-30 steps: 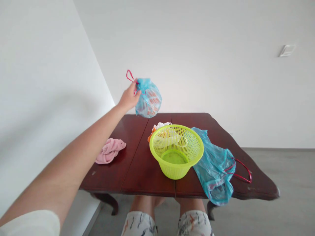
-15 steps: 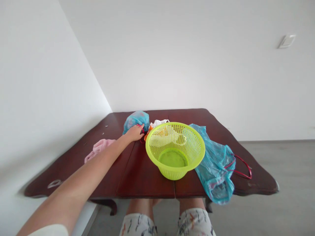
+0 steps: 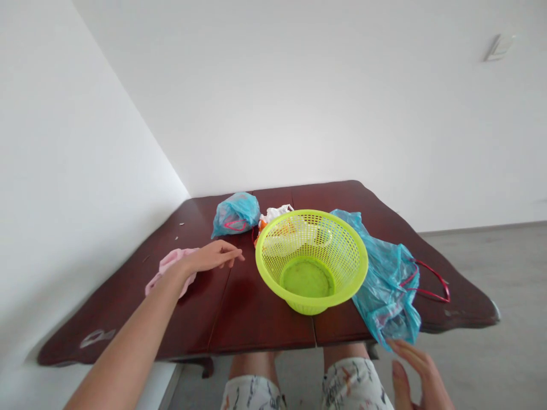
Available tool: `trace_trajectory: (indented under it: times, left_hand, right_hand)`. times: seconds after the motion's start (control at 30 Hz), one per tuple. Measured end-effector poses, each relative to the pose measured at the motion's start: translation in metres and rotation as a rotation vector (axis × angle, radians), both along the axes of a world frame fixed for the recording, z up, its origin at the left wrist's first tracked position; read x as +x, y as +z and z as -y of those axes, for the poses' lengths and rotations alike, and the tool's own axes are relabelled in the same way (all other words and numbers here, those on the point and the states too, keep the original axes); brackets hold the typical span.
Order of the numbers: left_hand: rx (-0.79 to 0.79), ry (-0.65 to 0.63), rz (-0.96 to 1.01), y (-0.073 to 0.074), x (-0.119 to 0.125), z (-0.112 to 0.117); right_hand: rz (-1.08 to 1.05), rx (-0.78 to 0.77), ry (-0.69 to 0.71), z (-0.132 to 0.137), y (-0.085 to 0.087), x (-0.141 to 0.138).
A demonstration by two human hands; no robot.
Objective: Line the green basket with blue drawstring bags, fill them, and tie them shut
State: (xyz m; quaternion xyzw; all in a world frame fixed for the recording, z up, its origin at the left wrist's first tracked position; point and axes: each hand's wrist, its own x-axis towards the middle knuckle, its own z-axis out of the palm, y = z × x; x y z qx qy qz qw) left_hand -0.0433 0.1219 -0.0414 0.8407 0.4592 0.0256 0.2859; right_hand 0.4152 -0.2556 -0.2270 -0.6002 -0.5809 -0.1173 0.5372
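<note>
My left hand (image 3: 210,257) hovers open above the dark wooden table (image 3: 239,307), fingers stretched out, holding nothing. It is just right of a crumpled pink cloth (image 3: 168,269). A tied blue plastic bag with a red drawstring (image 3: 235,214) rests on the table beyond it, apart from the hand. A lime-green mesh basket (image 3: 311,259) stands in the middle, with nothing in it. My right hand (image 3: 421,378) is open at the bottom right, below the table edge, just under a loose blue bag (image 3: 384,279) that hangs over that edge.
White and orange scraps (image 3: 271,216) lie behind the basket. A white wall runs along the table's left side and another behind it. My knees (image 3: 299,387) sit under the front edge. Grey floor spreads to the right.
My left hand set the tied blue bag down at the back of the table, let go and drew back toward the pink cloth. My right hand has come into view at the bottom right.
</note>
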Motion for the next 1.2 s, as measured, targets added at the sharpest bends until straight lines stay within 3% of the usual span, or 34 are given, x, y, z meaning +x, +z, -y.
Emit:
trace_trajectory:
  times: [0.07, 0.17, 0.27, 0.4, 0.5, 0.67, 0.77, 0.87, 0.97, 1.07, 1.13, 1.2]
  left_hand:
    - [0.121, 0.078, 0.073, -0.015, 0.001, 0.011]
    - [0.358, 0.218, 0.147, -0.049, 0.003, 0.028]
    - [0.533, 0.305, 0.194, -0.09, -0.003, 0.048]
    - [0.585, 0.332, 0.21, -0.139, -0.016, 0.071]
    - [0.513, 0.286, 0.185, -0.158, -0.02, 0.075]
    - [0.475, 0.28, 0.204, -0.158, -0.014, 0.07]
    - [0.503, 0.314, 0.233, -0.147, -0.009, 0.075]
    - [0.685, 0.443, 0.268, -0.127, -0.018, 0.087]
    - [0.903, 0.725, 0.198, -0.106, -0.053, 0.095]
    - [0.84, 0.991, 0.028, -0.095, -0.103, 0.089]
    - [0.664, 0.997, -0.039, -0.097, -0.129, 0.08]
    - [0.545, 0.919, -0.05, -0.103, -0.143, 0.074]
  right_hand:
    - [0.036, -0.044, -0.077, -0.019, 0.008, 0.015]
    - [0.136, -0.241, -0.138, -0.052, 0.019, 0.022]
    - [0.217, -0.5, -0.214, -0.081, 0.011, 0.023]
    - [0.261, -0.74, -0.312, -0.103, -0.01, 0.033]
    - [0.29, -0.845, -0.341, -0.116, -0.014, 0.044]
    - [0.341, -0.934, -0.339, -0.144, 0.0, 0.055]
    - [0.338, -0.958, -0.342, -0.16, 0.007, 0.054]
    - [0.328, -0.961, -0.331, -0.168, 0.009, 0.053]
    - [0.316, -0.935, -0.315, -0.168, 0.004, 0.055]
    - [0.276, -0.868, -0.286, -0.165, -0.002, 0.058]
    - [0.216, -0.776, -0.281, -0.163, -0.002, 0.058]
    - [0.155, -0.634, -0.286, -0.162, 0.004, 0.057]
